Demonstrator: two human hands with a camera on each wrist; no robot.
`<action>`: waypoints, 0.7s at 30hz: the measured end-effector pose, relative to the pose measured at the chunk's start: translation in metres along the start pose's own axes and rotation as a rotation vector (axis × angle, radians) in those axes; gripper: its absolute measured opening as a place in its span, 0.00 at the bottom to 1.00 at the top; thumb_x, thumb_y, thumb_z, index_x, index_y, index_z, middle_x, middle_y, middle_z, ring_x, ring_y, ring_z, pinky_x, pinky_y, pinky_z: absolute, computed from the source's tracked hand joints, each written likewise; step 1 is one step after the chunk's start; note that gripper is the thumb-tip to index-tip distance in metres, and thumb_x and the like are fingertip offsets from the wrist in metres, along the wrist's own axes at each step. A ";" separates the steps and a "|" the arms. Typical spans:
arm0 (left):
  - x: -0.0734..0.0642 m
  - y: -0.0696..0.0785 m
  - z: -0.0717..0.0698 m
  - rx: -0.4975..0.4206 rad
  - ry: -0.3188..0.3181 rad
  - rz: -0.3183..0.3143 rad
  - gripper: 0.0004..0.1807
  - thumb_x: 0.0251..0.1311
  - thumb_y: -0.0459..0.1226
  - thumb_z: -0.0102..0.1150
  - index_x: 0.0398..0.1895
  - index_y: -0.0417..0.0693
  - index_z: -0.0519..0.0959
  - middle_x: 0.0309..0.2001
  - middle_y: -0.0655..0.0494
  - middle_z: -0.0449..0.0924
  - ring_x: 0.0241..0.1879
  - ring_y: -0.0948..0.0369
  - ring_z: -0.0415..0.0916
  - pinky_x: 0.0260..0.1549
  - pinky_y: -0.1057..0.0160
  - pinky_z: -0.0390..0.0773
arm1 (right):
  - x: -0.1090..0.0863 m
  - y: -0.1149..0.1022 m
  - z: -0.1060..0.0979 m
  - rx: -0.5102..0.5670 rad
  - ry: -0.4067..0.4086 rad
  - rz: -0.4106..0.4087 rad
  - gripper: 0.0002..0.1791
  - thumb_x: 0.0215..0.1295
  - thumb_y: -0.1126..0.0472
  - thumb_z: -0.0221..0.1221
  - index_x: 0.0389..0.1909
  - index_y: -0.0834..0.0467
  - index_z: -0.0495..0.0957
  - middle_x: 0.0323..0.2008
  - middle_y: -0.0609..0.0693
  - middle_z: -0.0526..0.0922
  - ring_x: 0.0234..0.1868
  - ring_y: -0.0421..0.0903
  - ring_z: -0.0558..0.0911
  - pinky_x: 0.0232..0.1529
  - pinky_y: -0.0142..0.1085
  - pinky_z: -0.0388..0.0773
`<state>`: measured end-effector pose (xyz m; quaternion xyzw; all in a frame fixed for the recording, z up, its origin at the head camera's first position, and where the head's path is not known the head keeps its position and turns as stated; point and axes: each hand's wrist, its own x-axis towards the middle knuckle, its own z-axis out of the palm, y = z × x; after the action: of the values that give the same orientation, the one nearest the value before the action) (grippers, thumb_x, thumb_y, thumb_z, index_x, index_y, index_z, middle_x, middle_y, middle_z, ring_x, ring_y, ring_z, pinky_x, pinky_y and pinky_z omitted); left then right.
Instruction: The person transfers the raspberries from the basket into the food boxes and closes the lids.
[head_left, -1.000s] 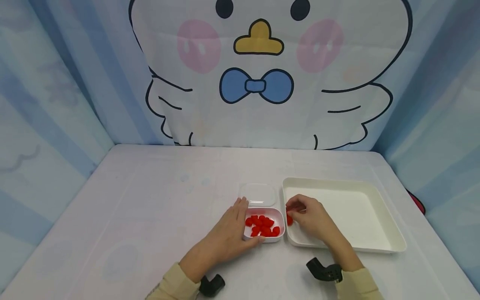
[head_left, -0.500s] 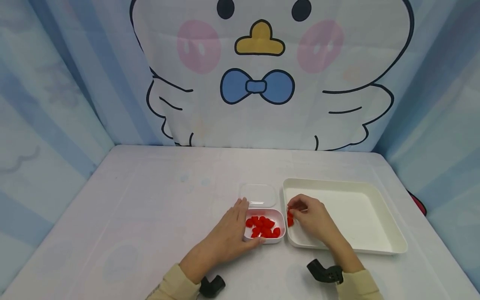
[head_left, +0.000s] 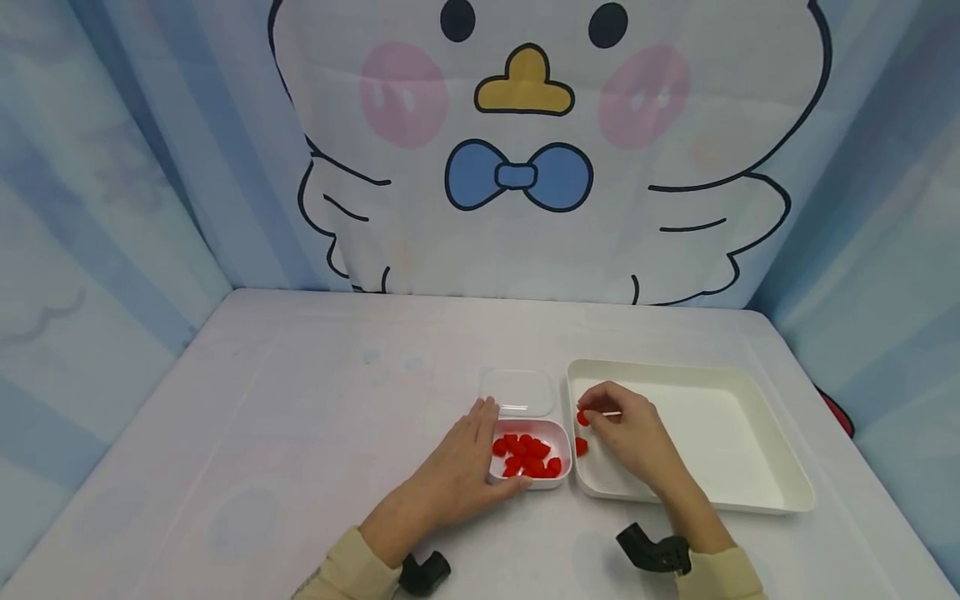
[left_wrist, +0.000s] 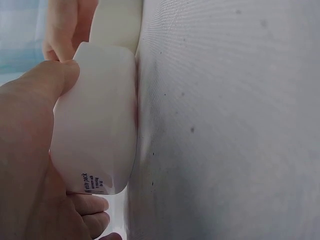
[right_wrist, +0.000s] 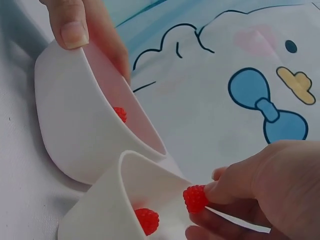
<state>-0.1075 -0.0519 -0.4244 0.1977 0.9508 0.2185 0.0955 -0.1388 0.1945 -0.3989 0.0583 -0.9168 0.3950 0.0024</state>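
Note:
My left hand (head_left: 461, 458) holds a small white box (left_wrist: 95, 120), its thumb at the near rim and its fingers along the left side. Several red raspberries (head_left: 531, 447) lie inside. My right hand (head_left: 632, 433) pinches one raspberry (right_wrist: 195, 198) between thumb and fingertips, over the left end of a white tray (head_left: 701, 425). Another raspberry (right_wrist: 147, 221) lies in the tray by its left wall, a little below the pinched one in the head view.
A clear plastic lid (head_left: 517, 392) lies just behind the box. The tray's left wall stands close beside the box. Blue patterned curtains (head_left: 105, 167) enclose the white table (head_left: 300, 375).
The right hand has moved slightly up and right in the head view with its raspberry, apart from the one left in the tray. The left hand stays at the box.

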 end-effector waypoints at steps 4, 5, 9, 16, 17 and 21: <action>0.000 0.001 -0.001 0.001 -0.004 -0.007 0.59 0.55 0.66 0.59 0.79 0.46 0.45 0.80 0.49 0.49 0.79 0.52 0.46 0.74 0.48 0.58 | -0.001 -0.003 -0.001 0.005 0.010 -0.020 0.09 0.67 0.67 0.59 0.47 0.58 0.80 0.45 0.53 0.85 0.48 0.50 0.82 0.54 0.47 0.83; 0.000 0.001 -0.001 0.003 -0.004 -0.008 0.59 0.55 0.66 0.59 0.79 0.46 0.45 0.80 0.50 0.49 0.79 0.52 0.46 0.74 0.49 0.58 | -0.001 -0.004 -0.001 0.009 0.012 -0.025 0.09 0.67 0.67 0.59 0.47 0.58 0.80 0.46 0.53 0.85 0.48 0.50 0.82 0.54 0.47 0.83; 0.001 0.001 -0.002 0.008 -0.003 -0.003 0.58 0.56 0.66 0.58 0.79 0.46 0.45 0.80 0.50 0.48 0.79 0.52 0.45 0.74 0.49 0.58 | -0.002 -0.007 -0.002 0.022 0.019 -0.041 0.09 0.67 0.67 0.59 0.46 0.57 0.80 0.45 0.52 0.85 0.48 0.49 0.83 0.53 0.45 0.84; 0.001 -0.001 -0.001 -0.001 -0.004 0.008 0.57 0.57 0.66 0.57 0.79 0.43 0.45 0.80 0.48 0.48 0.79 0.51 0.46 0.75 0.49 0.56 | -0.006 -0.014 0.000 0.055 0.009 -0.073 0.10 0.67 0.67 0.58 0.47 0.55 0.80 0.45 0.50 0.85 0.46 0.46 0.83 0.49 0.35 0.84; 0.001 -0.001 -0.001 -0.004 0.000 0.009 0.57 0.57 0.66 0.57 0.79 0.43 0.45 0.80 0.48 0.48 0.79 0.51 0.46 0.75 0.49 0.57 | -0.007 -0.015 0.001 0.065 0.003 -0.073 0.10 0.67 0.67 0.59 0.47 0.55 0.79 0.45 0.50 0.84 0.46 0.46 0.83 0.48 0.33 0.84; 0.001 -0.002 -0.001 0.003 0.001 0.015 0.57 0.57 0.66 0.57 0.79 0.43 0.46 0.79 0.47 0.49 0.79 0.51 0.47 0.75 0.49 0.57 | -0.008 -0.019 0.003 0.098 -0.018 -0.081 0.10 0.66 0.67 0.59 0.46 0.54 0.80 0.44 0.50 0.84 0.45 0.46 0.83 0.45 0.29 0.84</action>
<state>-0.1094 -0.0529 -0.4246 0.2050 0.9497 0.2178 0.0931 -0.1283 0.1799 -0.3873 0.0989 -0.8933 0.4385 0.0073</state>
